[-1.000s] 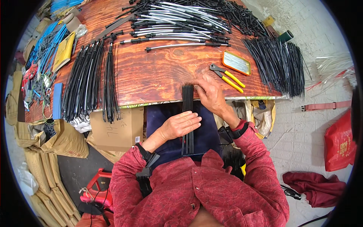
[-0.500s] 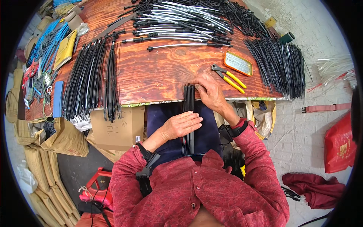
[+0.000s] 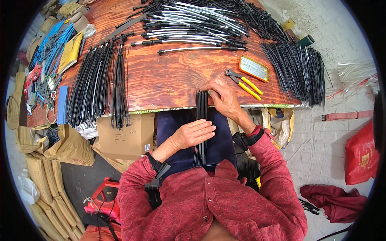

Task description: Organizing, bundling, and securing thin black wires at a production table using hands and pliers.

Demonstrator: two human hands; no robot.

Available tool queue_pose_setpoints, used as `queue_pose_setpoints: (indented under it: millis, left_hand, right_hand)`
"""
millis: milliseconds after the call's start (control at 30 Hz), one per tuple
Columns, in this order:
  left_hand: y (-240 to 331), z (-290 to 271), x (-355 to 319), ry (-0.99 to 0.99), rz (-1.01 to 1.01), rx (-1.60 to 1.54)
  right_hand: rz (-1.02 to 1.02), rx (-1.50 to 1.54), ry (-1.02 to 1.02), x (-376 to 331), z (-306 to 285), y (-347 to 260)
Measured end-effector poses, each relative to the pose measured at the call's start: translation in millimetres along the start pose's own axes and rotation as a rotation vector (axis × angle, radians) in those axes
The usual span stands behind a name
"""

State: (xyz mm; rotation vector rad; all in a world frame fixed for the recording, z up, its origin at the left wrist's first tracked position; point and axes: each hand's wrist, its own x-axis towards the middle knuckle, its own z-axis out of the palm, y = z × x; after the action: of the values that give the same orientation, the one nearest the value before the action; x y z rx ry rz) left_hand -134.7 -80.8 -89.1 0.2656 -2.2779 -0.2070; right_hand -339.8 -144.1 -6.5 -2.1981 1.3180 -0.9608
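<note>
A bundle of thin black rods stands lengthwise before me, its upper end at the table edge and its lower end over my lap. My left hand lies across the middle of the bundle with fingers stretched out flat; its thumb is hidden. At the upper end, my right hand is closed, index finger and thumb bent in against the rod tips. Whether a small piece sits in that pinch cannot be made out. Yellow-handled pliers lie just beyond the right hand, beside an orange-rimmed tray of fine pale pieces.
On the wooden table, black bundles hang over the front edge at left. Silver-and-black tubes are heaped at the back, and a pile of black strands lies right. A cardboard box stands below the edge.
Both hands keep their places on the rod bundle. The whole view has shifted very slightly; nothing else has visibly moved.
</note>
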Motion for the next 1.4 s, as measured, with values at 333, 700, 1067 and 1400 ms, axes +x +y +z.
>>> queue_pose_setpoints:
  millis: [333,700,1067,1400]
  left_hand:
    - [1,-2,0,0.001,-0.007,-0.006]
    - [3,-4,-2,-0.034,-0.019,-0.011]
    - [3,-4,-3,-0.028,-0.026,-0.021]
    - [4,-5,-1,-0.011,-0.034,-0.03]
  right_hand:
    - [-0.067,-0.013,-0.044,4,-1,-5]
    - [-0.11,0.006,-0.069,4,-4,-3]
    - [-0.102,-0.08,-0.065,3,-2,-11]
    - [0.026,0.065,-0.079,2,0,-4]
